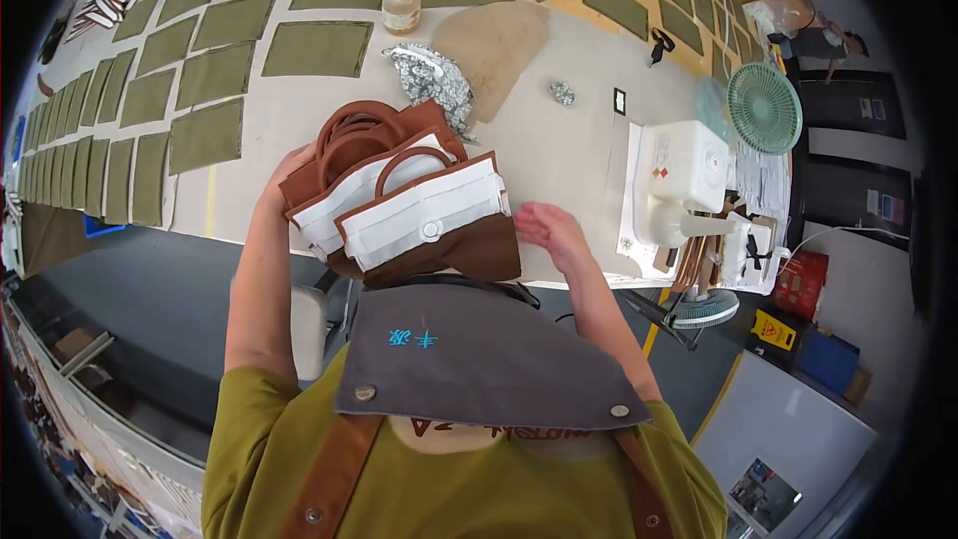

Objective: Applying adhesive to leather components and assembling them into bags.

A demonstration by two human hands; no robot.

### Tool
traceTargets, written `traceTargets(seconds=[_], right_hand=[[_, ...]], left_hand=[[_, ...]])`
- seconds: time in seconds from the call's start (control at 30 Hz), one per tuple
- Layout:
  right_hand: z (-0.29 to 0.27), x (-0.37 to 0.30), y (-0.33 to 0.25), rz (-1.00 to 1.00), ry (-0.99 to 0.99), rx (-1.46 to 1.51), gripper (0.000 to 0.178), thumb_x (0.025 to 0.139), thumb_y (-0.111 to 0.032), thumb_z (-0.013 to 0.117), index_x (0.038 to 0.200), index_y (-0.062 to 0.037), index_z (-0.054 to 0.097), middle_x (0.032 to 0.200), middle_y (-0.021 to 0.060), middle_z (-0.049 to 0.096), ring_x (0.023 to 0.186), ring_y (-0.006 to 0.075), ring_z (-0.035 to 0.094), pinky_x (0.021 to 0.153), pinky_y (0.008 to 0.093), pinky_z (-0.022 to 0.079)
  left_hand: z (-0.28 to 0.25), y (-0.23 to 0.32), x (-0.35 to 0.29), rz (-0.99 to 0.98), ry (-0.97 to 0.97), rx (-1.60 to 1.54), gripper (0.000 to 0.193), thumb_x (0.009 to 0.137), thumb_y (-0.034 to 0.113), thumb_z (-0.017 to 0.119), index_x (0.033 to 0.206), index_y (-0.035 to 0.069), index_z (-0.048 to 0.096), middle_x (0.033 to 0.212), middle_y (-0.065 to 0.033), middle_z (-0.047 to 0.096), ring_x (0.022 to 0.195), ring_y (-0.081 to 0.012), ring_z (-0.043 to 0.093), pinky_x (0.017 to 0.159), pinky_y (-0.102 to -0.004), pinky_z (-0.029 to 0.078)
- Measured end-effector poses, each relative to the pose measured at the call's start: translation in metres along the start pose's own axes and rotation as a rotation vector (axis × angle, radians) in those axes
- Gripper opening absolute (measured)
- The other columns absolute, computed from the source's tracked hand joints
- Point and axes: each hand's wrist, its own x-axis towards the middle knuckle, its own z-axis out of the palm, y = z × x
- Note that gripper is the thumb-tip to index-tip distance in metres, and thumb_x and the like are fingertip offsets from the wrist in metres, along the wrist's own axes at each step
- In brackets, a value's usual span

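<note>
In front of me at the table's near edge lie stacked brown handbags [424,210], unfinished, with rounded handles and white lining strips turned outward. The front one carries a round metallic snap on its white strip. At the left side of the stack, my left hand [286,180] grips the brown material, its fingers partly hidden behind it. My right hand [555,234] is just off the stack's right side, fingers stretched out and holding nothing. A crumpled grey-and-white patterned cloth [435,82] lies right behind the bags.
Rows of olive-green fabric panels [317,49] cover the left and far table. A glue bottle [401,8] stands behind the cloth. To the right are a white canister [689,164], a squeeze bottle [679,225] and a green fan [764,108]. Another person [826,43] is at far right.
</note>
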Motion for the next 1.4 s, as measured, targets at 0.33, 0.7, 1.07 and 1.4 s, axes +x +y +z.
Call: traceTargets(seconds=[0.33, 0.7, 1.07, 1.4], right_hand=[[0.072, 0.020, -0.055, -0.408, -0.138, -0.175, 0.052, 0.082, -0.011, 0.074, 0.127, 0.0023, 0.052, 0.116, 0.0108, 0.065, 0.099, 0.0163, 0.063, 0.087, 0.0293, 0.050], [0.062, -0.022, -0.038, -0.521, -0.198, -0.261, 0.061, 0.077, 0.007, 0.066, 0.134, -0.0021, 0.046, 0.116, 0.0074, 0.063, 0.100, 0.0142, 0.061, 0.087, 0.0286, 0.051], [0.055, -0.037, -0.031, -0.517, -0.181, 0.143, 0.041, 0.080, 0.010, 0.066, 0.119, 0.0024, 0.056, 0.106, 0.0080, 0.066, 0.094, 0.0137, 0.064, 0.083, 0.0260, 0.053], [0.016, -0.041, 0.010, -0.394, -0.205, 0.358, 0.026, 0.092, -0.006, 0.062, 0.117, -0.0051, 0.061, 0.102, 0.0013, 0.066, 0.092, 0.0087, 0.059, 0.080, 0.0237, 0.048]], left_hand=[[-0.018, 0.007, 0.011, 0.016, 0.052, 0.364, 0.054, 0.093, 0.044, 0.062, 0.120, -0.003, 0.062, 0.105, -0.0104, 0.068, 0.089, -0.0162, 0.065, 0.080, -0.0286, 0.053], [0.119, -0.016, -0.088, 0.843, 0.207, 0.939, 0.011, 0.088, 0.005, 0.065, 0.099, 0.002, 0.066, 0.101, -0.0096, 0.067, 0.095, -0.0206, 0.064, 0.085, -0.0303, 0.051], [0.205, -0.020, -0.051, 1.048, -0.077, 1.293, 0.048, 0.080, 0.017, 0.071, 0.124, 0.004, 0.056, 0.122, -0.0134, 0.060, 0.112, -0.0314, 0.054, 0.096, -0.0424, 0.040], [0.233, -0.022, -0.004, 0.879, -0.240, 1.249, 0.015, 0.081, 0.020, 0.070, 0.093, 0.010, 0.071, 0.085, -0.0072, 0.069, 0.082, -0.0263, 0.061, 0.088, -0.0375, 0.039]])
